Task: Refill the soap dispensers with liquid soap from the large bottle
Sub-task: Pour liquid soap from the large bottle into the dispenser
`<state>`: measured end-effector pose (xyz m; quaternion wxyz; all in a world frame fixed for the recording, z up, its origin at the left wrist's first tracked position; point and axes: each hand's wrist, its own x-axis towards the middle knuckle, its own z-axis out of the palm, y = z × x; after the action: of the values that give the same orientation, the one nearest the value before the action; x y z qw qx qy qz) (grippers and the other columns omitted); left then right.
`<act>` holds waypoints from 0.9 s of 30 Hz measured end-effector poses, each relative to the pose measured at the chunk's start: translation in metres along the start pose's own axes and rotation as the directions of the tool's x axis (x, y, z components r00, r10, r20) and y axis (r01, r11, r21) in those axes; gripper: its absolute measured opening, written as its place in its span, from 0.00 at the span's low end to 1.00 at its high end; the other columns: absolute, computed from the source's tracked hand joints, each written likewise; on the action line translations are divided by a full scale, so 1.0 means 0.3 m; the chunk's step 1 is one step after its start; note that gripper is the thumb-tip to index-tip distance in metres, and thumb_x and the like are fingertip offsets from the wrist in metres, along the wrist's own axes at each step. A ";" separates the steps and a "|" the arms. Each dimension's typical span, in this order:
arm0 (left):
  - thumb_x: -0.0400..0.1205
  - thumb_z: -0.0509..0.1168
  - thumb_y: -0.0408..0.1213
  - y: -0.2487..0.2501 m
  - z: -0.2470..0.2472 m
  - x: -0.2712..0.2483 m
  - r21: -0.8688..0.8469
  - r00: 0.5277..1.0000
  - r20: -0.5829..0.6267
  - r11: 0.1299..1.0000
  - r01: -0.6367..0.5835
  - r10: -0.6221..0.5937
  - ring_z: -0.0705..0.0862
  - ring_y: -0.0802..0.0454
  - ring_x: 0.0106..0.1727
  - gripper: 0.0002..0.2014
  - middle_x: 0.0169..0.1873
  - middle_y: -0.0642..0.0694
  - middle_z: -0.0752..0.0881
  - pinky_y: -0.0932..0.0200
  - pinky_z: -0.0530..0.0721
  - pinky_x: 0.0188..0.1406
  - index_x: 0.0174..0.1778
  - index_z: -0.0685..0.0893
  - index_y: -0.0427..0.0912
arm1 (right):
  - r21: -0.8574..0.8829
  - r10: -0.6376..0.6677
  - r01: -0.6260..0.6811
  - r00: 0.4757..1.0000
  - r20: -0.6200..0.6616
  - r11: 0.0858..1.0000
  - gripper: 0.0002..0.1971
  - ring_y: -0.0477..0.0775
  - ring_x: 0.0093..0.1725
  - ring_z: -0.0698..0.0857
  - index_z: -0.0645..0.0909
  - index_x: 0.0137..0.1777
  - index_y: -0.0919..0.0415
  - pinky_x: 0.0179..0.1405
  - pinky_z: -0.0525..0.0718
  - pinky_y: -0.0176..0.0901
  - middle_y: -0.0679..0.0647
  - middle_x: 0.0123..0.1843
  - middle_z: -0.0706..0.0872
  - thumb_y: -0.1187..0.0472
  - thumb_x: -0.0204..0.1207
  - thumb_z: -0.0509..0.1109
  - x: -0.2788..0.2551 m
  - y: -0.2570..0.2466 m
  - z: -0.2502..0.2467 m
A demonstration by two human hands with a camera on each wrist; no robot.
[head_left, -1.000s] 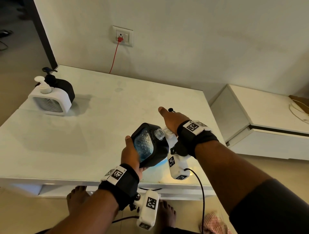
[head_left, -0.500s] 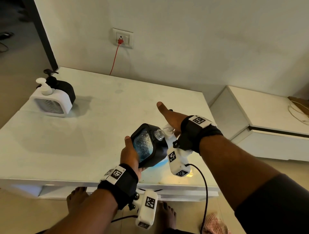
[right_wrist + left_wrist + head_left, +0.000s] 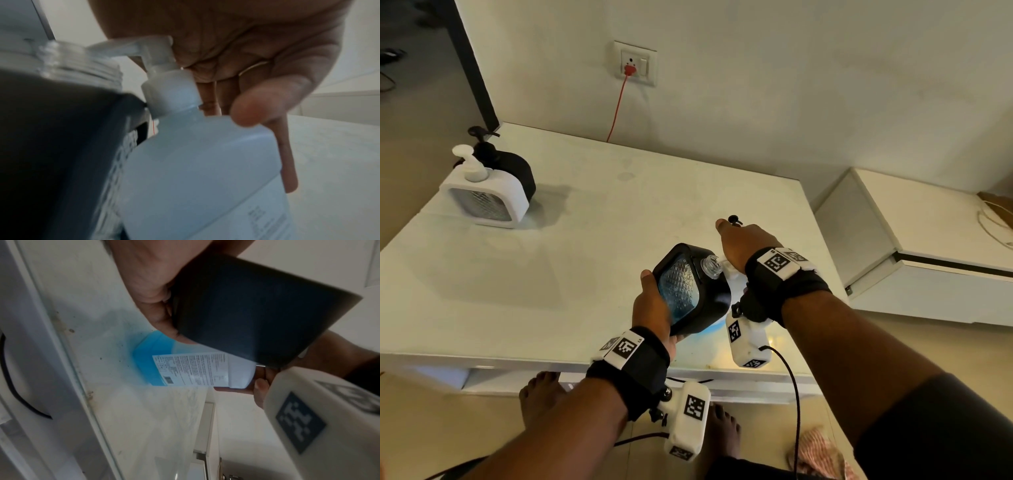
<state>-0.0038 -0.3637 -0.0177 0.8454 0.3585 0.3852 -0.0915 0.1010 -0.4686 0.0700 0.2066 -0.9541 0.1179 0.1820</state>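
My left hand [image 3: 654, 308] grips a black soap dispenser [image 3: 690, 291] from its left side and holds it tilted above the table's front edge. Its pump is off and the clear threaded neck [image 3: 710, 265] is bare. That neck sits right by the white pump nozzle [image 3: 156, 47] of the large bottle [image 3: 205, 170], which stands on the table with blue soap low inside [image 3: 148, 350]. My right hand [image 3: 743, 243] rests palm-down on the pump head. Its fingers [image 3: 285, 162] hang straight behind the bottle, and the thumb touches the bottle's shoulder. The dispenser hides most of the bottle in the head view.
A white dispenser [image 3: 486, 195] and another black one [image 3: 513, 171] stand at the table's far left. A small black pump top [image 3: 732, 219] lies beyond my right hand. A white cabinet [image 3: 928, 240] is at the right. A red cord [image 3: 618, 106] hangs from the wall socket. My bare feet are below the table edge.
My right hand has shifted slightly on the pump head. The left hand keeps the dispenser's neck at the nozzle, and nothing else has moved.
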 end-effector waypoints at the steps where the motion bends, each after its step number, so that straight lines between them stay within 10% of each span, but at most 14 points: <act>1: 0.91 0.51 0.63 0.001 -0.001 -0.001 0.004 1.000 0.001 1.000 0.001 -0.001 0.87 0.38 0.55 0.21 0.55 0.40 0.87 0.45 0.89 0.47 0.52 0.83 0.53 | -0.007 -0.005 0.005 1.000 0.000 1.000 0.35 0.65 0.67 0.79 0.75 0.74 0.59 0.69 0.73 0.54 0.61 0.71 0.81 0.32 0.82 0.50 -0.002 -0.001 0.000; 6: 0.91 0.51 0.64 0.004 -0.008 0.003 0.003 1.000 -0.017 1.000 -0.017 0.017 0.87 0.37 0.60 0.22 0.61 0.39 0.88 0.36 0.87 0.64 0.60 0.83 0.53 | 0.023 -0.071 0.069 0.993 0.092 0.997 0.46 0.61 0.54 0.85 0.83 0.65 0.60 0.57 0.74 0.50 0.64 0.62 0.85 0.22 0.77 0.40 -0.074 -0.034 -0.057; 11: 0.90 0.51 0.65 0.001 -0.004 0.002 -0.006 0.999 -0.026 1.000 -0.021 0.021 0.88 0.37 0.60 0.24 0.64 0.39 0.88 0.34 0.86 0.67 0.65 0.84 0.54 | 0.052 -0.103 0.095 0.978 0.181 0.994 0.48 0.64 0.70 0.81 0.72 0.80 0.60 0.57 0.70 0.49 0.63 0.75 0.79 0.24 0.78 0.36 -0.116 -0.044 -0.096; 15: 0.91 0.51 0.63 0.000 -0.002 -0.005 0.002 0.999 -0.025 0.999 -0.032 0.032 0.87 0.39 0.56 0.22 0.62 0.39 0.87 0.41 0.88 0.57 0.64 0.82 0.54 | 0.038 -0.096 0.092 0.989 0.109 0.995 0.41 0.58 0.42 0.84 0.82 0.39 0.57 0.55 0.75 0.51 0.61 0.49 0.86 0.23 0.78 0.41 -0.082 -0.033 -0.059; 20: 0.91 0.50 0.63 -0.001 -0.005 0.001 0.019 1.000 -0.013 0.999 -0.026 0.027 0.87 0.39 0.56 0.23 0.59 0.40 0.88 0.47 0.89 0.47 0.64 0.83 0.53 | 0.009 -0.019 0.019 1.000 -0.006 1.000 0.44 0.63 0.67 0.80 0.73 0.79 0.57 0.65 0.73 0.52 0.58 0.77 0.77 0.24 0.77 0.48 -0.033 -0.010 -0.018; 27: 0.90 0.50 0.65 -0.007 -0.010 0.014 0.019 1.000 0.000 1.000 -0.018 0.018 0.88 0.36 0.61 0.23 0.62 0.38 0.88 0.39 0.90 0.57 0.61 0.85 0.54 | 0.015 -0.034 0.034 0.999 -0.024 0.999 0.45 0.63 0.64 0.81 0.75 0.75 0.59 0.64 0.74 0.51 0.60 0.68 0.82 0.22 0.76 0.47 -0.065 0.003 -0.023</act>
<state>-0.0038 -0.3627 -0.0232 0.8427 0.3701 0.3812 -0.0874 0.0852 -0.4693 0.0832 0.2156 -0.9565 0.1055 0.1660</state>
